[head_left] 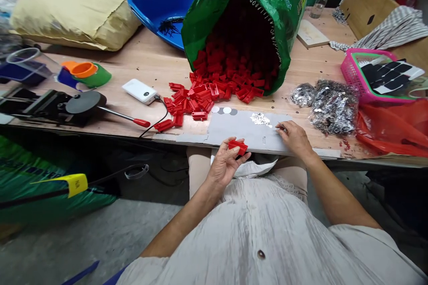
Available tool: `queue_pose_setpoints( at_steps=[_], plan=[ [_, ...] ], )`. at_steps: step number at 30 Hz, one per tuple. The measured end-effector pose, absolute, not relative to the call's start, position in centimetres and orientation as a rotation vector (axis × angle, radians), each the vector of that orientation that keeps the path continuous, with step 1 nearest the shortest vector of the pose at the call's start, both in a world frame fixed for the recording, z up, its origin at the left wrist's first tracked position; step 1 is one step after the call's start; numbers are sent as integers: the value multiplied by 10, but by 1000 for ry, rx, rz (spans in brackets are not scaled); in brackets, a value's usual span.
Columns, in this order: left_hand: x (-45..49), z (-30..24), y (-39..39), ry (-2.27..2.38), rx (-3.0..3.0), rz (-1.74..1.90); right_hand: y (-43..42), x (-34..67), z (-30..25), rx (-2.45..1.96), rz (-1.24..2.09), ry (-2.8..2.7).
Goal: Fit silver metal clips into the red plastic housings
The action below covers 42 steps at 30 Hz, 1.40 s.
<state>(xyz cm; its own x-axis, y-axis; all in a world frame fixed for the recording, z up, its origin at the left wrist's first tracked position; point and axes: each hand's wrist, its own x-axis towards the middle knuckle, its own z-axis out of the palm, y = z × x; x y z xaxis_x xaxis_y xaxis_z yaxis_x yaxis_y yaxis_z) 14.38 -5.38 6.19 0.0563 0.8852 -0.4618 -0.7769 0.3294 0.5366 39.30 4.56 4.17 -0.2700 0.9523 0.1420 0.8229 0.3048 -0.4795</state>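
My left hand (224,164) is closed on a red plastic part (238,147), held just above the table's front edge. At the right end of the grey sheet (234,129), my right hand (294,137) has thumb and fingertips pinched together; whatever is between them is too small to make out. A scatter of small shiny metal pieces (261,119) lies on the sheet left of those fingertips. Near its back left corner are several flat discs (227,110). Loose red plastic parts (197,93) spill from a green sack (284,4) lying on its side with its mouth towards me.
Left stand a hand press (85,102) with a red-tipped lever and a white power bank (139,91) with a cable. Behind are a blue basin (160,4) and a stuffed yellow sack (76,4). Right are bags of metal pieces (334,104), a pink basket (347,69) and a red bag (391,129).
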Motion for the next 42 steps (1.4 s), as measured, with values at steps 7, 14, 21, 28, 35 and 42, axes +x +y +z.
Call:
queue_pose_setpoints(
  at_steps=[7,14,21,28,35,42],
  plan=[
    [141,62,-53,820,241,1286,63,370,44,-1710,387,-2254],
    [147,67,-53,850,411,1335,65,368,43,-1705,346,-2261],
    [150,63,-54,907,586,1393,67,369,41,-1674,356,-2262],
    [151,66,-55,1001,656,1400,31,348,73,-1267,1186,-1880],
    [154,74,-59,1035,796,1342,3,325,82,-1109,1691,-1684],
    [156,74,-60,965,742,1321,-1,324,75,-1146,1790,-1544]
  ],
)
